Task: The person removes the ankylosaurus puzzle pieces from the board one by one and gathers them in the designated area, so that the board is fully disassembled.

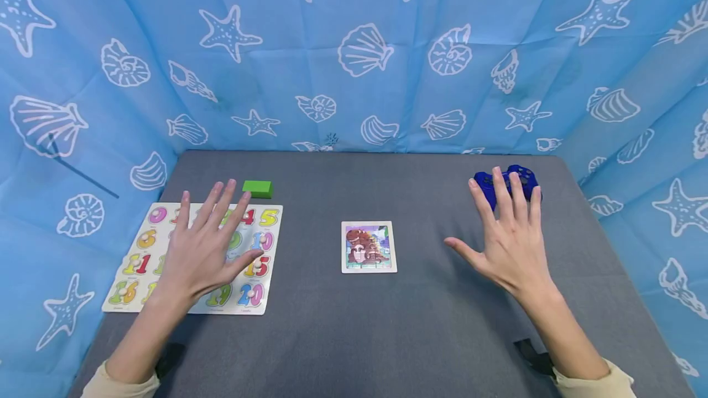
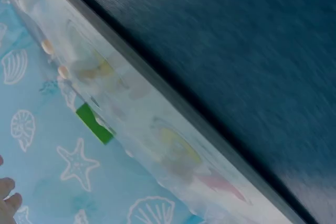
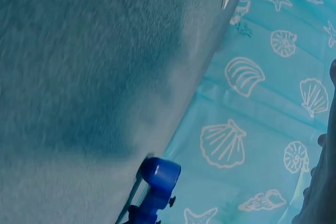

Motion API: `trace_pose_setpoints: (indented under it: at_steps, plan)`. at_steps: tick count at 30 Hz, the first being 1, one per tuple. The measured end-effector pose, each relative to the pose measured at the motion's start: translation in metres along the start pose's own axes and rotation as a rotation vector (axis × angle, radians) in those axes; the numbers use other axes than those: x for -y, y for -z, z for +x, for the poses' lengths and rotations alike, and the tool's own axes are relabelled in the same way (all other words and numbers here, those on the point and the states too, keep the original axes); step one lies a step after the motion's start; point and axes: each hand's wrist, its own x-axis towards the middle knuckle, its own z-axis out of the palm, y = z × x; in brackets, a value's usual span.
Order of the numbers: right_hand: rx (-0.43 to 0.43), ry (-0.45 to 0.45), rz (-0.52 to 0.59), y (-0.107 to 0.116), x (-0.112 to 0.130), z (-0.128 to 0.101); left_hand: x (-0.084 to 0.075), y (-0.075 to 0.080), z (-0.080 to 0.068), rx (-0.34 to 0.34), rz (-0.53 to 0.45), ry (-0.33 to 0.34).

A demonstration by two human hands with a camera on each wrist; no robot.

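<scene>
My left hand (image 1: 201, 250) hovers with spread fingers over a white number puzzle board (image 1: 185, 309), covering part of its middle. Colourful numerals with small knobs fill the board. Just beyond those fingertips lies a green block (image 1: 257, 189), seen also in the left wrist view as a green strip (image 2: 94, 124). Over on the right, my right hand (image 1: 511, 250) is held palm down, fingers spread, its fingertips overlapping a blue game controller (image 1: 524, 178). One grip of that controller (image 3: 159, 174) shows in the right wrist view. Between the hands sits a small square picture puzzle (image 1: 369, 247).
The grey table (image 1: 332, 336) meets a blue curtain (image 1: 310, 66) with white shells and starfish at the back and both sides. Black straps hang by each wrist, with the right strap (image 1: 533, 356) lying close over the table.
</scene>
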Motion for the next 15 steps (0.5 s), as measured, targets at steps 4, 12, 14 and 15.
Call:
trace_pose_setpoints:
  at_steps: [4, 12, 14, 15]
  plan:
    - [0.010, 0.010, 0.019, -0.003, 0.007, 0.002, -0.006, 0.000, 0.002, -0.007, -0.044, 0.004]
    - [0.033, 0.032, 0.079, -0.014, 0.027, 0.003, -0.026, 0.001, 0.009, -0.036, -0.085, 0.041]
    - [0.043, 0.042, 0.094, -0.018, 0.033, 0.004, -0.032, 0.000, 0.012, -0.046, -0.100, 0.041]
    - [0.047, 0.048, 0.105, -0.020, 0.035, 0.004, -0.035, 0.000, 0.013, -0.052, -0.107, 0.038]
